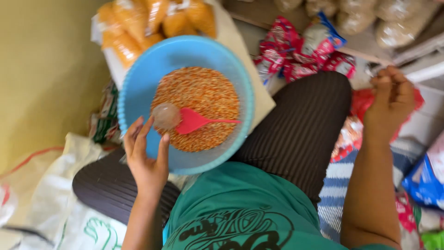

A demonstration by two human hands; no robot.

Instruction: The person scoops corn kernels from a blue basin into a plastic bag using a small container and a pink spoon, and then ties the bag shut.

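A light blue plastic basin (138, 88) rests in front of my knees, holding a heap of orange-and-white grains (203, 102). A pink plastic scoop (194, 121) lies on the grains, handle pointing right. My left hand (145, 159) is at the basin's near left rim, fingers up around a small clear plastic bag (165, 115) held open over the grains. My right hand (392, 99) is far to the right, beyond my knee, fingers closed on a red plastic packet (363, 99).
Filled bags of orange snacks (138, 23) lie on a white board behind the basin. Red and white packets (300, 51) are piled at the upper right, clear bags above them. White sacks lie at the lower left; a striped mat and blue packets at the right.
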